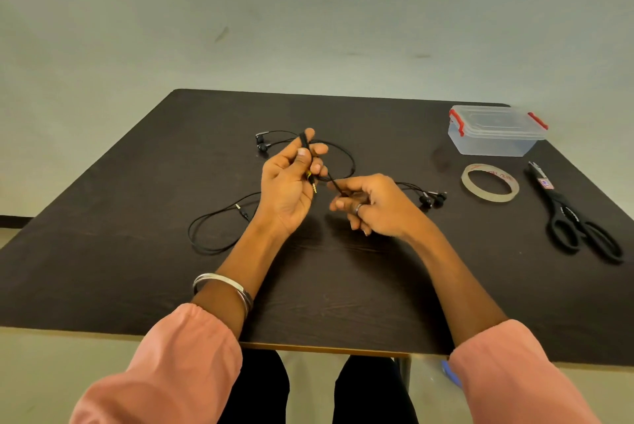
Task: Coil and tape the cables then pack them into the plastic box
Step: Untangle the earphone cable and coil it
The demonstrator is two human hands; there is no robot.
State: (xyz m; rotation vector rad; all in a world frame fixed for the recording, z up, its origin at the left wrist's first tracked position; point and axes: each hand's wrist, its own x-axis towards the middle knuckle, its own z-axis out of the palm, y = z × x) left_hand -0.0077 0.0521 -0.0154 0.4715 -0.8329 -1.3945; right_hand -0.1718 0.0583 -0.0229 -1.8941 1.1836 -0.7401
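Observation:
Above the middle of the dark table, my left hand grips a black earphone cable near its gold jack plug and inline remote. My right hand pinches the same cable just right of the left hand. This cable loops away to earbuds at the far left. A second black cable lies loose on the table at the left, its plug near my left wrist. Another pair of earbuds lies just right of my right hand. The clear plastic box with red clips stands lidded at the far right.
A roll of clear tape lies flat in front of the box. Black scissors lie at the right edge, handles toward me. The table ends near my lap, with a pale wall behind.

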